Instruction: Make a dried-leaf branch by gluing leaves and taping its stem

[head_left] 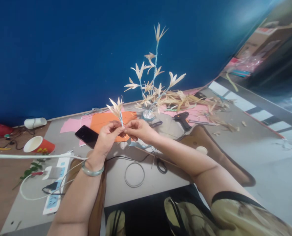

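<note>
A small dried-husk flower [116, 107] stands upright on a stem wrapped in pale blue, pinched between the thumb and fingers of my left hand [108, 133]. Fingertips of my right hand [140, 129] are closed together at the stem's lower end, touching my left fingers; what they grip is hidden. A pale blue strip [137, 144] hangs just below my right hand. Behind both hands rises a branched arrangement [156, 59] of similar pale flowers on blue-wrapped stems, its foot by a small round glass-like base [148, 115]. Orange sheet material [99, 119] lies beneath my hands.
A dark phone [87, 136] lies left, near a red paper cup [41, 145] and a power strip [58, 183] with cables. Rightward are a glue gun [182, 120], dried husks [182, 100] and pink sheets [200, 113]. Scissors [162, 166] and a wire ring [134, 175] lie nearer me.
</note>
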Tool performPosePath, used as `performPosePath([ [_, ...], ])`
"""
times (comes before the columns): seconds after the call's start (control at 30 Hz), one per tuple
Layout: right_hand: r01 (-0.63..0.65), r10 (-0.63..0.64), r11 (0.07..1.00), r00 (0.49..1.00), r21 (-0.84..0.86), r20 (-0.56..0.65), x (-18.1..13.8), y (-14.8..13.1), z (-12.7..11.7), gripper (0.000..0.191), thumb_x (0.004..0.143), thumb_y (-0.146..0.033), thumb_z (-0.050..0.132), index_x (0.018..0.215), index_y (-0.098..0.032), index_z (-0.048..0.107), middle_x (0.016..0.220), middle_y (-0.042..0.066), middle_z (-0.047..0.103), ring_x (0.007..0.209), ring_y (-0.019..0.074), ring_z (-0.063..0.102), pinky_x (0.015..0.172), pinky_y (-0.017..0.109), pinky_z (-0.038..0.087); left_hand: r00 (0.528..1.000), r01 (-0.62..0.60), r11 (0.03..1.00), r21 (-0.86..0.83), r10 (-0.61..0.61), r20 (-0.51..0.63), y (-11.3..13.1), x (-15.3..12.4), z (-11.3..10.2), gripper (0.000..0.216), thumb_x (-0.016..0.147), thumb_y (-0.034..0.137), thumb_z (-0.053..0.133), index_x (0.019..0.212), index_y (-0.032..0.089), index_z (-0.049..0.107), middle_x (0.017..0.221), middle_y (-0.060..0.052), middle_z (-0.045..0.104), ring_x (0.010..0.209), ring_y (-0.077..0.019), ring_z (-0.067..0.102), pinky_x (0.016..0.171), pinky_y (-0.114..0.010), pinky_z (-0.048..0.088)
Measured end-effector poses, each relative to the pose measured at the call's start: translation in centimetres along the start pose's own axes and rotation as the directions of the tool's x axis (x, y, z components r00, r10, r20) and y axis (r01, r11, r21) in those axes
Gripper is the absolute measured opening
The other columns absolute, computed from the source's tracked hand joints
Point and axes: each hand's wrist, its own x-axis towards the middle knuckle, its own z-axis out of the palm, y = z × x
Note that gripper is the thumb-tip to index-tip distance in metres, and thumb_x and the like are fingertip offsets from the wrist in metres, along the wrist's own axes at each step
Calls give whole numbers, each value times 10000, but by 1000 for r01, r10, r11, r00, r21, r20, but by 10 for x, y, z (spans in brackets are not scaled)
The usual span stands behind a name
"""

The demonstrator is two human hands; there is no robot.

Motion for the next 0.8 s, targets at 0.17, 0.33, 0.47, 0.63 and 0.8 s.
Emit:
performPosePath([
  [0.17, -39, 39, 997, 999, -64, -3, -1, -3, -1, 264, 720, -359, 730, 709, -121, 616, 522, -32, 579, 377, 38, 461, 363, 158, 319, 999, 48, 999, 24, -47, -25, 0, -1, -1, 271, 690, 341, 772, 754, 151, 591, 635, 9, 633, 560, -117, 610, 594, -262, 517],
  [0.33, -46, 46, 997, 999, -69, -4, -2, 1, -1, 257, 711, -351, 732, 724, -126, 610, 517, -43, 573, 378, 40, 477, 356, 151, 331, 999, 47, 996, 70, -48, 4, 0, -1, -3, 277, 694, 339, 769, 706, 161, 557, 595, 10, 633, 539, -113, 598, 530, -229, 470],
  [0.47, -7, 6, 997, 1000, -71, -10, -2, 4, 2, 266, 728, -368, 718, 722, -125, 610, 493, -47, 554, 378, 41, 476, 357, 146, 337, 999, 37, 998, 42, -36, -21, -2, -2, 0, 302, 681, 339, 783, 699, 168, 534, 573, 32, 600, 519, -98, 577, 495, -205, 436],
  [0.63, 11, -12, 999, 1000, -48, -27, -1, 4, 2, 233, 727, -335, 710, 720, -119, 623, 563, -8, 631, 362, 28, 430, 340, 149, 313, 998, 68, 994, -90, -69, -9, -2, -4, 4, 309, 692, 326, 780, 772, 172, 525, 666, 30, 621, 551, -93, 597, 557, -224, 488],
  [0.8, 18, -18, 1000, 1000, 20, -24, 0, 1, -2, 212, 703, -309, 718, 710, -132, 602, 542, -19, 631, 351, 32, 429, 334, 148, 300, 976, 206, 960, -189, -188, 107, 1, -1, 1, 330, 753, 373, 720, 991, 164, 628, 736, -6, 636, 615, -97, 598, 638, -245, 515],
])
